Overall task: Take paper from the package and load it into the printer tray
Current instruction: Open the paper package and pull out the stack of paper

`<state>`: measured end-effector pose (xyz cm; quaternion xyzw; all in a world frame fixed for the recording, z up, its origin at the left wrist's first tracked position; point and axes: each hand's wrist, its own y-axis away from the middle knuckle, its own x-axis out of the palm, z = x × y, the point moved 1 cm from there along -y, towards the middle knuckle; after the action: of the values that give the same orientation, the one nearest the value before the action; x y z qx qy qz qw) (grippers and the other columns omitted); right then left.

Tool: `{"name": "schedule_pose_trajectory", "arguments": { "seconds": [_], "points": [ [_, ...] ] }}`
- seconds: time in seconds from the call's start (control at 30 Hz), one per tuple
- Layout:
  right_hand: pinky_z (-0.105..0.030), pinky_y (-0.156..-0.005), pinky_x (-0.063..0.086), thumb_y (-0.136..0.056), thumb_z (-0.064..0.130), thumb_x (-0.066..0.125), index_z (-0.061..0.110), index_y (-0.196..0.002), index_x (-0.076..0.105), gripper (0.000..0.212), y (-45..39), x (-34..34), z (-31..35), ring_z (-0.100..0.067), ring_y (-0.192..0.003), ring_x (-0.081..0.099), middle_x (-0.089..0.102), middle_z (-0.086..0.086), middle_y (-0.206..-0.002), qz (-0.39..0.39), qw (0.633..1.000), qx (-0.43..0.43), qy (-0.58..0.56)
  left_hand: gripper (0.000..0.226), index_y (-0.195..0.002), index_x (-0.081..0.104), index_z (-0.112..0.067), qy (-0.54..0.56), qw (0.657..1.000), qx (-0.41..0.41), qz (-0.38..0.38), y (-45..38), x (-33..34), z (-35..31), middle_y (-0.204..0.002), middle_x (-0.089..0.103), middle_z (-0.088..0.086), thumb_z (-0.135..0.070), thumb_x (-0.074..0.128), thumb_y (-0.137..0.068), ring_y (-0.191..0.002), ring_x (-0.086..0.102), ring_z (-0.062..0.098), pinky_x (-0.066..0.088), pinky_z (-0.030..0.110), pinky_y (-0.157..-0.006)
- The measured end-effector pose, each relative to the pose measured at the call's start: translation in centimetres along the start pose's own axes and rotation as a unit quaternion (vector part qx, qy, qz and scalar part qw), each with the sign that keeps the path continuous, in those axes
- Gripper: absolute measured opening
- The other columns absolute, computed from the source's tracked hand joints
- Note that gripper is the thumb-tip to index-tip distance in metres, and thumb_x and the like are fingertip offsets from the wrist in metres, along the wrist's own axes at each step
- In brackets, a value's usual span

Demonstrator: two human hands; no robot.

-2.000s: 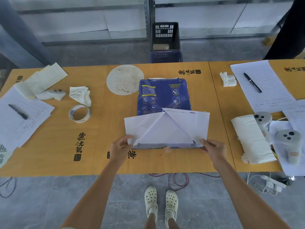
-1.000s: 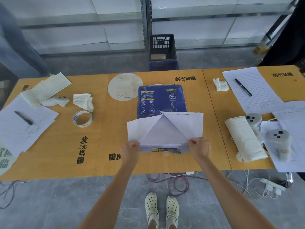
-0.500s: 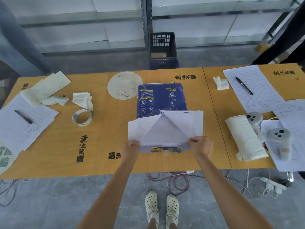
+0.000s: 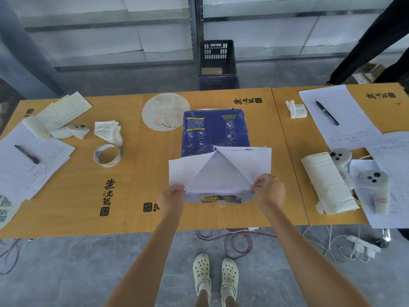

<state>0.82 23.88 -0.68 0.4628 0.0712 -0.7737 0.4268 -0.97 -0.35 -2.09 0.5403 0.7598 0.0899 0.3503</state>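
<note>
A dark blue paper package [image 4: 213, 131] lies flat in the middle of the wooden table [image 4: 137, 196]. Its near end is unfolded, and the white inner flaps [image 4: 183, 171] spread out to both sides. Inside the opening the edge of the white paper stack [image 4: 218, 191] shows. My left hand [image 4: 171, 199] pinches the stack's near left corner. My right hand [image 4: 269, 190] pinches the near right corner. No printer or tray is in view.
A tape roll [image 4: 107, 155], crumpled tissues [image 4: 108, 131] and sheets with a pen [image 4: 26, 154] lie left. Right are a rolled cloth [image 4: 327, 185], two grey controllers [image 4: 374, 185] and lined paper with a pen [image 4: 327, 113]. Crates [image 4: 218, 63] stand beyond the table; cables [image 4: 230, 239] trail by my feet.
My hands moved inward from the flaps' outer edges to the stack's near corners and closed on them. In the last half second they hardly moved.
</note>
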Motion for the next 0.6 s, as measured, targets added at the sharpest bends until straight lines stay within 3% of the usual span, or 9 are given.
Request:
{"name": "schedule_pose_trajectory", "arguments": {
  "seconds": [0.13, 0.27, 0.43, 0.53, 0.6],
  "points": [
    [-0.021, -0.049, 0.039, -0.064, 0.006, 0.075, 0.017, -0.063, 0.056, 0.022, -0.7, -0.1, -0.3, -0.020, -0.067, 0.056, 0.067, -0.006, -0.076, 0.015, 0.996, 0.065, -0.058, 0.022, -0.058, 0.063, -0.008, -0.052, 0.998, 0.002, 0.023, -0.5, -0.2, -1.0, -0.062, 0.053, 0.011, -0.005, 0.053, -0.077, -0.056, 0.036, 0.022, 0.024, 0.023, -0.050],
    [-0.025, -0.047, 0.042, -0.058, 0.003, 0.076, 0.017, -0.052, 0.042, 0.037, -0.7, -0.2, -0.7, -0.020, -0.056, 0.054, 0.059, -0.005, -0.062, 0.031, 0.976, 0.156, -0.149, 0.031, -0.048, 0.059, -0.017, -0.016, 0.999, -0.041, 0.016, -0.8, -0.5, -1.4, -0.067, 0.061, 0.012, -0.001, 0.055, -0.074, -0.063, 0.050, 0.022, 0.041, 0.031, -0.060],
    [-0.021, -0.039, 0.043, -0.059, 0.000, 0.075, 0.018, -0.052, 0.033, 0.046, -0.5, -0.5, -0.9, -0.016, -0.047, 0.056, 0.061, -0.004, -0.053, 0.034, 0.948, 0.218, -0.230, 0.028, -0.057, 0.064, -0.018, 0.031, 0.997, -0.065, 0.012, -0.5, -0.6, -1.3, -0.064, 0.064, 0.005, 0.003, 0.060, -0.075, -0.068, 0.058, 0.026, 0.048, 0.034, -0.066],
    [-0.024, -0.049, 0.050, -0.063, -0.002, 0.076, 0.017, -0.053, 0.035, 0.046, -0.4, -0.7, -0.9, -0.020, -0.052, 0.063, 0.063, -0.008, -0.054, 0.041, 0.934, 0.238, -0.263, 0.019, -0.067, 0.067, -0.013, 0.046, 0.996, -0.073, 0.011, -0.4, -0.5, -1.1, -0.064, 0.064, 0.002, 0.004, 0.063, -0.075, -0.073, 0.063, 0.028, 0.053, 0.038, -0.073],
    [-0.027, -0.051, 0.051, -0.063, -0.002, 0.077, 0.017, -0.052, 0.036, 0.046, -0.3, -0.8, -1.0, -0.022, -0.053, 0.064, 0.063, -0.008, -0.053, 0.045, 0.932, 0.240, -0.267, 0.019, -0.068, 0.067, -0.013, 0.041, 0.997, -0.065, 0.003, -0.3, -0.4, -1.1, -0.065, 0.065, 0.005, 0.004, 0.064, -0.074, -0.071, 0.063, 0.028, 0.053, 0.035, -0.070]
  ]
}}
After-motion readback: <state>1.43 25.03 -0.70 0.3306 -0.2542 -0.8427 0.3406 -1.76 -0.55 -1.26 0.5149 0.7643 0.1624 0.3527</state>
